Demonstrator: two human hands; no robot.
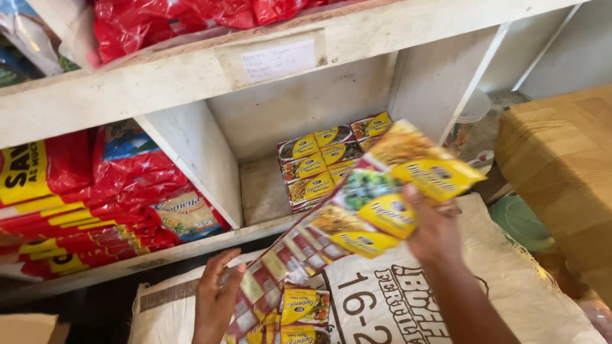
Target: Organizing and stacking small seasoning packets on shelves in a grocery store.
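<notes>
My right hand (pixel 435 230) grips the upper end of a long strip of joined yellow and red sachets (pixel 357 210), lifted at a slant in front of a white wooden shelf (pixel 191 70). Lower down, my left hand (pixel 215 294) holds the strip's bottom part with fingers curled around its edge. More sachets of the same kind (pixel 305 312) lie below, on a white printed sack (pixel 395 299). Inside the shelf's middle compartment stands a stack of matching sachets (pixel 322 162) against the back right.
Red and yellow packets (pixel 83 204) fill the left compartment. Red plastic bags (pixel 191 19) lie on the top shelf. A wooden table (pixel 561 159) stands at the right, with a green lid (pixel 523 223) beside it. Bare room shows left of the stack.
</notes>
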